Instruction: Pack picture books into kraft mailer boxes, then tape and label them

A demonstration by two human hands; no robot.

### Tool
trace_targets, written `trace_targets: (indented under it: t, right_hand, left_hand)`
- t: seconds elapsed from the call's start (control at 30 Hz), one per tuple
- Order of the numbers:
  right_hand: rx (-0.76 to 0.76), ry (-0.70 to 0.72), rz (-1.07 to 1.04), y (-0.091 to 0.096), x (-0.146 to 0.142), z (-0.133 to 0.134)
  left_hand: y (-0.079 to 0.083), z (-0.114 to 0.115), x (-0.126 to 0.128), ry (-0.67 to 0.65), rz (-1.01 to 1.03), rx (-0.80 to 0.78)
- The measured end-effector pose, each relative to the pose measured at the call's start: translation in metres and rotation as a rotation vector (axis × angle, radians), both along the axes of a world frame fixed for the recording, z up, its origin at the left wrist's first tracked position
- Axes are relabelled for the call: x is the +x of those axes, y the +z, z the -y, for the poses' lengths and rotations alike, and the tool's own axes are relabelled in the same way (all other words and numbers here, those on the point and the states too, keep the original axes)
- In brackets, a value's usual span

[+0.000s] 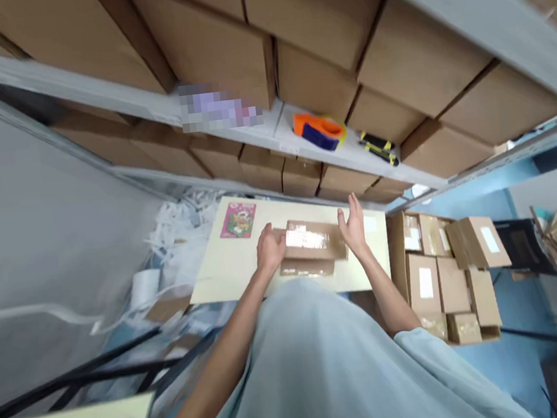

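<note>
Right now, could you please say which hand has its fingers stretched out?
The right hand, beside the taped box; the left hand curls at that box's left end.

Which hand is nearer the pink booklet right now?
Left. The left hand is just right of the booklet, at the left end of the upper box; the right hand is farther, by its right end.

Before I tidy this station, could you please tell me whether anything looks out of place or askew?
Yes: at right, one box sits askew, jutting past the rim of the large open carton. Left of the table, crumpled white material lies in a loose, untidy heap.
</note>
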State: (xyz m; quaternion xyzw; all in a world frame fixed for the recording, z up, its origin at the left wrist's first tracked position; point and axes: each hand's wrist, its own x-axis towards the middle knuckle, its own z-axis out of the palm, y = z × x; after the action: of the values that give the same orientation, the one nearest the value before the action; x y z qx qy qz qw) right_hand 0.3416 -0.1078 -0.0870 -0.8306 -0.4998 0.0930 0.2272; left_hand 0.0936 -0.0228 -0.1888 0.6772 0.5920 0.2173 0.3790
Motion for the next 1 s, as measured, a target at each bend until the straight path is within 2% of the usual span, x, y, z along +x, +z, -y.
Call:
trace_targets:
  t: [0.07,0.13,0.2,0.27,0.37,0.5,0.63,0.77,0.87,0.93,1.0]
  right_hand:
    - [-0.127,-0.108,-0.095,-0.037,-0.025,0.050]
    - [-0.253,-0.198,-0.180,-0.064,-0.045,0.078]
    - [-0.345,-0.255,-0.233,-0.081,-0.055,0.086]
    - [-0.394,-0.282,-0.237,-0.090,-0.057,0.082]
    - [-0.466,-0.283,-0.237,-0.093,-0.051,0.073]
    - [-0.555,-0.214,-0.238,-0.093,-0.043,0.073]
    - [-0.463,-0.188,-0.284,-0.092,-0.034,0.081]
    - [-0.392,-0.238,-0.357,-0.088,-0.027,0.087]
    - [-0.366,-0.351,-0.338,-0.086,-0.031,0.086]
    - [-0.401,-0.387,-0.321,-0.086,-0.037,0.083]
    - [-0.467,-0.367,-0.319,-0.088,-0.041,0.080]
  left_hand:
    - [-0.009,0.016,-0.002,-0.008,-0.035,-0.055]
    - [-0.011,0.029,0.006,-0.033,-0.055,-0.095]
    - [-0.009,0.038,0.019,-0.047,-0.085,-0.136]
    - [-0.006,0.043,0.031,-0.037,-0.139,-0.173]
    - [-0.006,0.044,0.042,-0.004,-0.225,-0.190]
    - [-0.014,0.043,0.044,-0.016,-0.245,-0.194]
    - [-0.022,0.038,0.032,-0.066,-0.180,-0.219]
    - [-0.025,0.028,0.020,-0.120,-0.108,-0.276]
    - [-0.020,0.030,0.021,-0.057,-0.128,-0.262]
    - [-0.017,0.037,0.026,-0.025,-0.147,-0.257]
    - [-0.017,0.043,0.031,-0.047,-0.134,-0.271]
